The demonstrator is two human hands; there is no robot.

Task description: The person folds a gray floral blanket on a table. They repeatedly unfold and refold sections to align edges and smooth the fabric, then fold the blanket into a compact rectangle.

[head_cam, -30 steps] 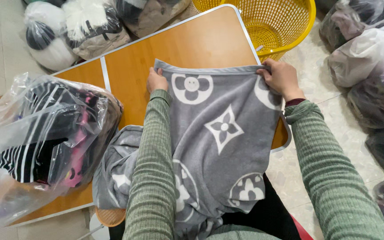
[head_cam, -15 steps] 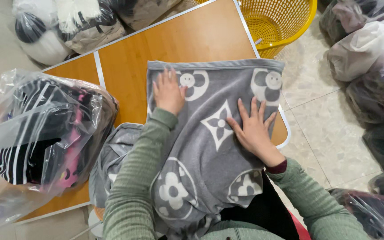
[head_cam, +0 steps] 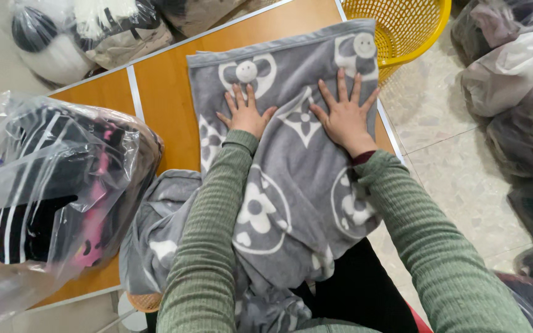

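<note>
Here both my hands lie flat, fingers spread, on the grey patterned blanket [head_cam: 291,185]. My left hand [head_cam: 246,114] presses just below the round flower motif near the top hem, and my right hand [head_cam: 345,114] rests beside it, a little nearer the blanket's right edge, with a white star-shaped motif between them. Neither hand pinches or grips anything; the palms just bear down on the cloth.

The blanket lies spread over the right part of the orange tabletop [head_cam: 168,105]. Its top hem runs slanted, close to the far edge of the tabletop, and its right side reaches the tabletop's metal rim and hangs slightly past it. The lower part spills off the near edge into my lap, and a bunched fold of it droops at the left, by the near corner.

Left of the blanket a strip of bare tabletop stays free, running up to the far edge. Beyond that strip a big clear plastic bag [head_cam: 50,185] of striped and dark clothes fills the tabletop's left end. A yellow plastic basket [head_cam: 408,24] stands on the floor just past the far right corner, close to the blanket's top corner. More filled bags [head_cam: 507,80] crowd the tiled floor to my right.
</note>
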